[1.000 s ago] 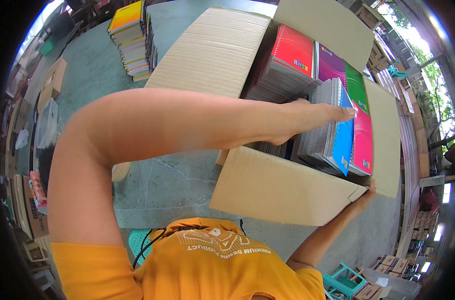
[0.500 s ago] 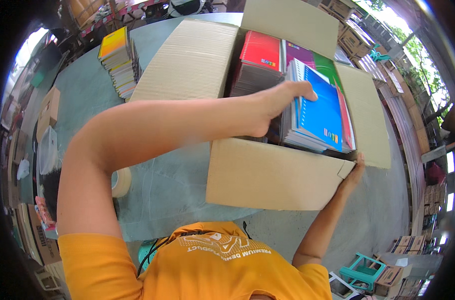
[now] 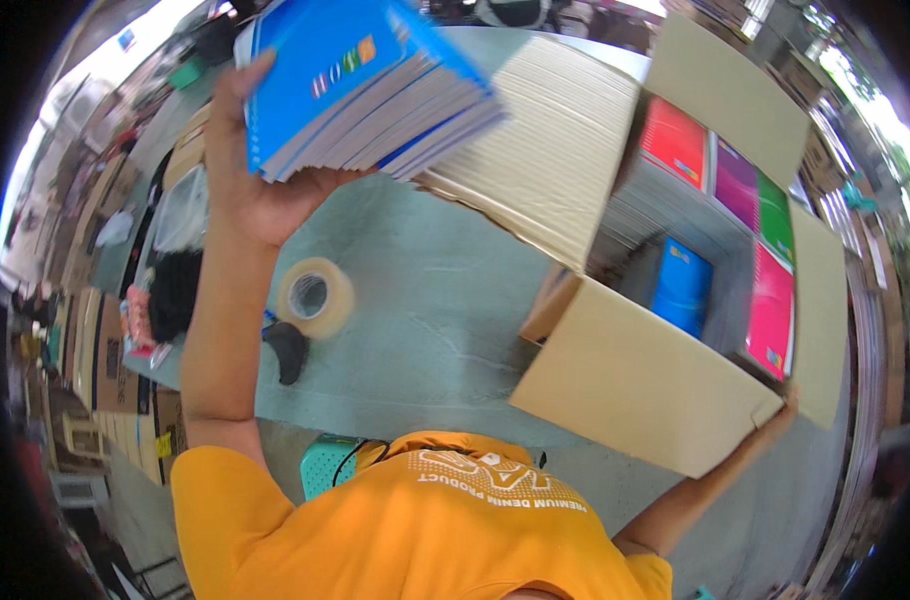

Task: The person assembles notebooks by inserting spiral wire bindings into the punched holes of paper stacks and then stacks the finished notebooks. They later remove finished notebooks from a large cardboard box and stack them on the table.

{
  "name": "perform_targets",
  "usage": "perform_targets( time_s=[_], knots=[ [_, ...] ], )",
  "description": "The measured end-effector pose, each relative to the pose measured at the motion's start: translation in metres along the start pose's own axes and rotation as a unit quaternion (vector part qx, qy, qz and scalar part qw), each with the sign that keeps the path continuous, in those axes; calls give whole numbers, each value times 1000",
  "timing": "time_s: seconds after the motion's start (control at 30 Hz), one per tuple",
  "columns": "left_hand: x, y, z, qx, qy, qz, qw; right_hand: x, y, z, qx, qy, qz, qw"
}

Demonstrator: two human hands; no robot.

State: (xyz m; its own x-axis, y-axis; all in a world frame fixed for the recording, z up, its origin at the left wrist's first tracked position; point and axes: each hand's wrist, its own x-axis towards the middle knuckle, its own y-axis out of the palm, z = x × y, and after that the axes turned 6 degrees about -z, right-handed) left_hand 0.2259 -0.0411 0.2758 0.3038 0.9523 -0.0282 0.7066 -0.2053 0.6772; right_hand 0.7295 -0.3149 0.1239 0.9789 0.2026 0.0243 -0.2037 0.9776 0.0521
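My left hand (image 3: 260,175) grips a thick stack of spiral notebooks (image 3: 365,85) with a blue cover on top, held up over the far left of the grey table. My right hand (image 3: 780,415) rests on the near right corner of an open cardboard box (image 3: 640,385), fingers on the near flap. Inside the box stand more notebooks with red (image 3: 675,140), purple, green, pink and blue (image 3: 683,290) covers, and there is a gap beside the blue one.
A roll of brown packing tape (image 3: 315,297) and a black tape dispenser (image 3: 287,350) lie on the table (image 3: 425,320) under my left arm. Flat cartons and clutter line the floor at left. A teal stool (image 3: 325,465) stands near my body.
My left hand has lifted the blue-topped stack of notebooks out of the box and swung it up and to the left. My right hand has stayed on the box corner.
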Motion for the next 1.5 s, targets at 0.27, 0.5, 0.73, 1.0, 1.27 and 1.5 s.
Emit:
perform_targets(
  time_s=[0.27, 0.5, 0.73, 1.0, 1.27, 1.5],
  knots=[
    [55, -197, 44, -68, 16, -426, 902, -33, 31, 13, 30, -16, -64, 997],
    [94, -282, 100, -74, 4, -518, 852, -39, 33, 19, 9, -26, -87, 996],
    [81, -281, 79, -3, 36, -457, 889, 1, -14, -6, 18, 7, 4, 1000],
    [34, 60, 43, 424, 446, 7, 788, -30, 15, -4, 21, -40, -75, 996],
    [58, 164, 209, 606, -350, 244, 671, -52, 40, 10, 44, -16, -41, 998],
    [55, 130, 296, 368, -513, 184, 753, -65, 48, 13, 117, 15, 21, 993]
  ],
)
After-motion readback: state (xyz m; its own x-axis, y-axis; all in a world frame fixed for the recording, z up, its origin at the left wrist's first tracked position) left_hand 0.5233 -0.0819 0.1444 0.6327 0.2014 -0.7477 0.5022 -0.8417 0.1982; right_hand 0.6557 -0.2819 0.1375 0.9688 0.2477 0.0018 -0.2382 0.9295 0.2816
